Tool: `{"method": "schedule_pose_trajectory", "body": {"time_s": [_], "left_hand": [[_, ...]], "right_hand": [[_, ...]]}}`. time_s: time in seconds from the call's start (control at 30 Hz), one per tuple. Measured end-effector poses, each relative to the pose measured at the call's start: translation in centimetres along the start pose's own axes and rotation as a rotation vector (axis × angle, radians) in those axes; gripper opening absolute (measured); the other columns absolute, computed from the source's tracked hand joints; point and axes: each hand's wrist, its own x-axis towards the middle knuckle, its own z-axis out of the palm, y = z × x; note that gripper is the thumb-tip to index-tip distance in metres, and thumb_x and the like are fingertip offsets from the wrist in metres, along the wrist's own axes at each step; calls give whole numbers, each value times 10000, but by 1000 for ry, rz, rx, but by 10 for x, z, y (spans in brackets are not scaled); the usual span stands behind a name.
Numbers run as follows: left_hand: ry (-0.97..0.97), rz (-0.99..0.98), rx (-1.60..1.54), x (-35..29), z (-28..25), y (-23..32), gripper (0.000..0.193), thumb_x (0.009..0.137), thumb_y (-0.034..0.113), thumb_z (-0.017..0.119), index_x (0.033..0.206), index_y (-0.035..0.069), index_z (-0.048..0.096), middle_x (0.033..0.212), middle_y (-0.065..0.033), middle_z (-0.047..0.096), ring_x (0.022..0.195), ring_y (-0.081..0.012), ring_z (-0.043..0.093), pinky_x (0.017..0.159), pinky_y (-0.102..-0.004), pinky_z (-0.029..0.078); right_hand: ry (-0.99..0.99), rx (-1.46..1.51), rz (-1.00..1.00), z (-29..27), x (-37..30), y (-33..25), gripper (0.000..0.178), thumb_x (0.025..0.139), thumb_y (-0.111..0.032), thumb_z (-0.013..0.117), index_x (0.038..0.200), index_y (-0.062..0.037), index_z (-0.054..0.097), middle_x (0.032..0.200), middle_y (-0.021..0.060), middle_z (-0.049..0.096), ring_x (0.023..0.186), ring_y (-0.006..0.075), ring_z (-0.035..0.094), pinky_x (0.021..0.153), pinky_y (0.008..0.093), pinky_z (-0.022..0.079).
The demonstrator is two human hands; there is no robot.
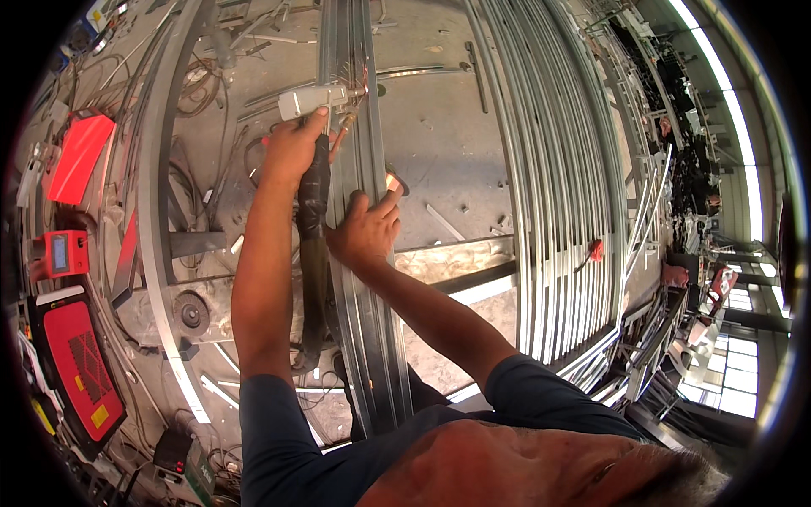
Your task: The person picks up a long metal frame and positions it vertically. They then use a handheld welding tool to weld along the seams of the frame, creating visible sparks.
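Concrete floor (pixel 439 144) carried the lot; long metal channel (pixel 372 338) ran down the middle; stack of curved metal bars (pixel 557 211) lay to its right; red welding machine (pixel 76 363) and tangled cables (pixel 198 84) sat left

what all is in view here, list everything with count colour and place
welding torch: one, black handle with a pale metal head, gripped in the left hand, tip at the metal rails
metal rails: one long bundle, silver, running up the middle
curved metal bars: many, silver, stacked on the right
red machines: two, red and black, on the left edge
red panel: one, red, upper left
cables: several, dark, on the floor upper left
concrete floor: grey, underneath
left hand: one, wrapped round the torch
right hand: one, pressed flat on the rails
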Motion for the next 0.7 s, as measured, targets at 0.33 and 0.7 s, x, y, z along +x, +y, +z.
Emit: {"method": "schedule_pose_trajectory", "body": {"time_s": [0.33,0.7], "left_hand": [[-11,-13,-35,-9,0,3,440,948,364,723,959,-74,681,779,-120,679,584,-207,661,497,-331,520],[-7,-17,-13,-17,-2,2,453,960,380,703,1070,-60,695,863,-148,722,620,-187,680,519,-315,533]], "right_hand": [[-24,-14,15,-3,0,-2,854,705,-575,823,1312,-83,479,1449,343,277,1278,498,376,1087,520,321],[-22,-30,14,-2,0,-3,877,680,-568,846,1313,-87,474,1465,340,262,1284,491,378,1095,509,321]]}}
